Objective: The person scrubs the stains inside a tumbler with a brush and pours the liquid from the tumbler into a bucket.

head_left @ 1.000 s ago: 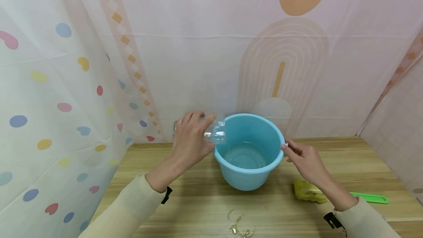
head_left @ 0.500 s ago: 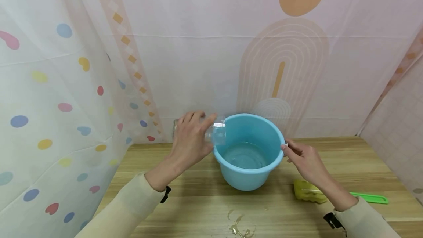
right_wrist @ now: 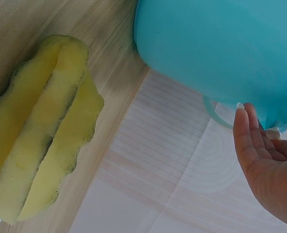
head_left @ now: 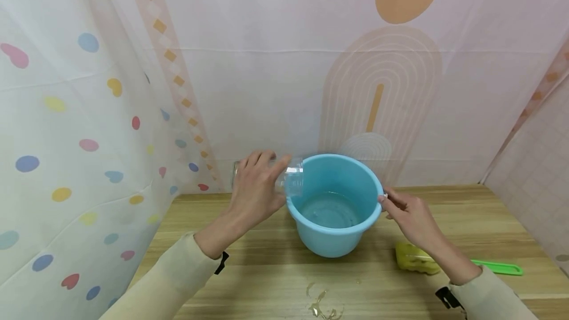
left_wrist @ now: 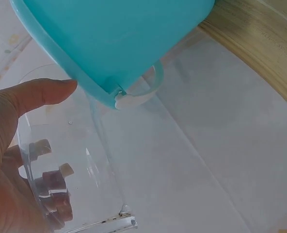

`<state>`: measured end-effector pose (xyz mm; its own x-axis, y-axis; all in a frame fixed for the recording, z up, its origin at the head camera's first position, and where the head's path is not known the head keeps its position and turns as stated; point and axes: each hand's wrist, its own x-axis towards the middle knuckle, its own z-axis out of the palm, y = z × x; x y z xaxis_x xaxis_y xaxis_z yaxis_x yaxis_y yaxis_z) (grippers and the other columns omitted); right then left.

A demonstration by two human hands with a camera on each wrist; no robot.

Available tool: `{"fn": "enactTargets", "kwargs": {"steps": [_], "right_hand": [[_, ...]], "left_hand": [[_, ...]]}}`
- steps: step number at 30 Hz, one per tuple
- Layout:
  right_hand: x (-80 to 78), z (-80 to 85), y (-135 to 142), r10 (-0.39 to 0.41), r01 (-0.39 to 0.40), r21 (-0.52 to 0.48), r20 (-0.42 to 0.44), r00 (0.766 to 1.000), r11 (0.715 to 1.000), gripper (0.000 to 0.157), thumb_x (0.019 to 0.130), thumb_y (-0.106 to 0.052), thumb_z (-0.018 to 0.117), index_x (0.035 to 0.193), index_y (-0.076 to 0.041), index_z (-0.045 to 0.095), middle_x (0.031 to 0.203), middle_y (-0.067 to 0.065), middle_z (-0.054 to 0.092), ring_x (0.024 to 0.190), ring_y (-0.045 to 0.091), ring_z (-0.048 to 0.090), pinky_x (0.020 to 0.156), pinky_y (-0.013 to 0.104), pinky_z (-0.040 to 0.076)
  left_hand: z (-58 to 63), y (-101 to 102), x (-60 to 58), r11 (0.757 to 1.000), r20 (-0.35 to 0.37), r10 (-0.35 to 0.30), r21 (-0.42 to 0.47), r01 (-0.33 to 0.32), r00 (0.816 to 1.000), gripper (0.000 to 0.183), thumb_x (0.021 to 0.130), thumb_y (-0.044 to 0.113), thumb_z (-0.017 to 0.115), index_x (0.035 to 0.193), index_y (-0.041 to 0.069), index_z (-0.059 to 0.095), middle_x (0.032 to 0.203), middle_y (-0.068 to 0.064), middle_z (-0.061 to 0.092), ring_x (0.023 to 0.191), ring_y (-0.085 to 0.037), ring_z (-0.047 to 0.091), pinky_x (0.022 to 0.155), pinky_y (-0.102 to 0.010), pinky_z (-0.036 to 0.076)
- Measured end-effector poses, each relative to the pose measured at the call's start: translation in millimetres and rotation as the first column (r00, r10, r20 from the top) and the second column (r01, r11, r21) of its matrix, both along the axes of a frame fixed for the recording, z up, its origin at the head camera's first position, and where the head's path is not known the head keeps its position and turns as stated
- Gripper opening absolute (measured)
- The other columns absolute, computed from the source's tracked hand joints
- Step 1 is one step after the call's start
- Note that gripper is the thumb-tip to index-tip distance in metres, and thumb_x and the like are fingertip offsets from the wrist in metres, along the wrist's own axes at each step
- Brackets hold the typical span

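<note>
A light blue bucket [head_left: 330, 243] stands on the table with shallow water [head_left: 331, 210] inside. My left hand [head_left: 258, 186] grips a clear cup [head_left: 293, 177] laid on its side, one end at the bucket's left rim. In the left wrist view, the thumb and curled fingers [left_wrist: 58, 194] show around and through the clear wall of this cup, which looks drained apart from drops. At the opposite side, my right hand [head_left: 411, 214] pinches the bucket's rim by the handle joint; the right wrist view shows its thumb and fingers [right_wrist: 252, 138] there.
A yellow sponge brush [head_left: 413, 258] with a green handle [head_left: 498, 266] lies on the wooden table [head_left: 262, 280] at the right, partly behind the right forearm. Spilled liquid [head_left: 324, 305] wets the table's front. Patterned curtains [head_left: 266, 88] hang close behind and at both sides.
Almost nothing differs. The left hand keeps the cup tilted at the bucket's rim and the right hand keeps its hold; the whole head view shifts very slightly.
</note>
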<state>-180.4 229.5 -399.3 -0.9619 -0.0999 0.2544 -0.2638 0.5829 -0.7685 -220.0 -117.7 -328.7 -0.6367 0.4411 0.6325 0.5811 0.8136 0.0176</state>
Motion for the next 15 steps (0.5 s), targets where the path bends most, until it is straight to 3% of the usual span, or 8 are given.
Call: {"fn": "enactTargets", "kwargs": {"steps": [6, 15], "right_hand": [[-0.3, -0.3, -0.5, 0.000, 0.000, -0.010, -0.001, 1.000, 1.000, 0.053, 0.109, -0.035, 0.059, 0.146, 0.003, 0.057, 0.117, 0.019, 0.075, 0.082, 0.019, 0.074, 0.072, 0.031, 0.060], [-0.8, -2.0, -1.4, -0.003, 0.003, -0.004, -0.008, 1.000, 1.000, 0.053, 0.109, -0.035, 0.059, 0.146, 0.004, 0.057, 0.119, 0.020, 0.074, 0.082, 0.020, 0.073, 0.072, 0.034, 0.060]], "left_hand": [[-0.8, -0.9, 0.0, 1.000, 0.005, 0.003, -0.001, -0.003, 1.000, 0.061, 0.072, 0.016, 0.092, 0.129, 0.015, 0.072, 0.118, -0.018, 0.069, 0.113, -0.041, 0.061, 0.096, -0.060, 0.050], [-2.3, -3.4, -0.3, 1.000, 0.012, 0.007, 0.017, -0.007, 1.000, 0.064, 0.070, 0.016, 0.092, 0.131, 0.015, 0.071, 0.120, -0.018, 0.069, 0.113, -0.041, 0.060, 0.094, -0.059, 0.050]]}}
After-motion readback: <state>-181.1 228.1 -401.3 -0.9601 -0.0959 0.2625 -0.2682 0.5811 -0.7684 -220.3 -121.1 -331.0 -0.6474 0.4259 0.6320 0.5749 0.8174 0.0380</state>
